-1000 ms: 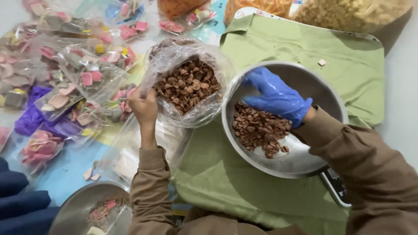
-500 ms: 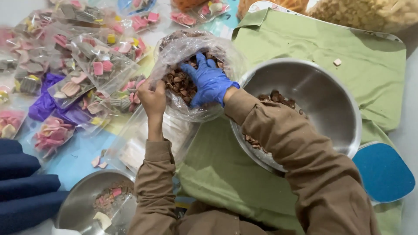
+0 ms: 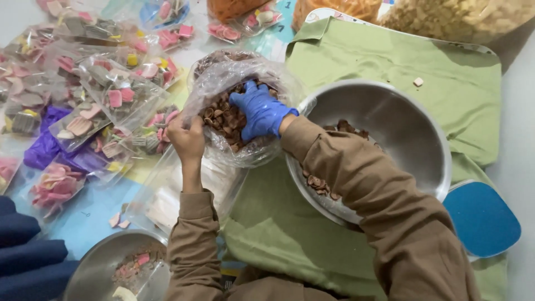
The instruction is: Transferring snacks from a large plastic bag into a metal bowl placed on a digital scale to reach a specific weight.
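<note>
Brown sleeves run up from the near edge to both hands. Left hand (image 3: 186,139), bare, pinches the rim of the clear plastic bag (image 3: 245,78), holding its mouth open; blue-gloved right hand (image 3: 261,111) is curled loosely down among the brown chips (image 3: 218,120) inside, though whether it grips any I cannot tell. That film looks soft, thin and slippery, so the bunched rim seems the surest hold; the chips seem light and brittle. Beside it, the steel bowl (image 3: 401,128) on green cloth (image 3: 390,61) is partly hidden by the right arm. Farther sacks are cut off.
</note>
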